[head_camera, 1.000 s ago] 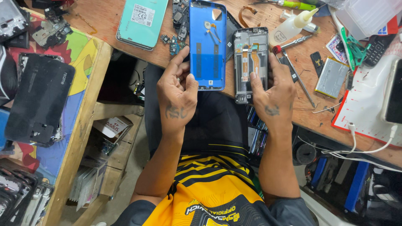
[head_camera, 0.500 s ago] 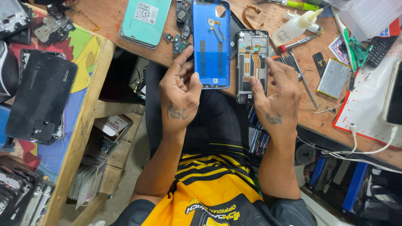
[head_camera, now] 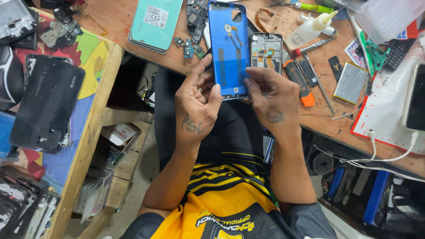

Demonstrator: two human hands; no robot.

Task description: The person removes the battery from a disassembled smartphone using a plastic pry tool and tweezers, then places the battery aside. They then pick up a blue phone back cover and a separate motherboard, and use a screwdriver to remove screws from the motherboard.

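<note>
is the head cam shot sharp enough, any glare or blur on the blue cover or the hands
Head view: evenly lit and sharp; the blue back cover shows only a soft sheen, no harsh glare; left hand and right hand show no motion blur; table edges bow slightly toward the frame's borders, a wide-lens effect.

My right hand [head_camera: 274, 95] left phone frame [head_camera: 266, 52], now pinching blue back cover [head_camera: 228, 48] lower edge alongside left hand [head_camera: 197, 104]; frame lies free near desk edge.
</note>
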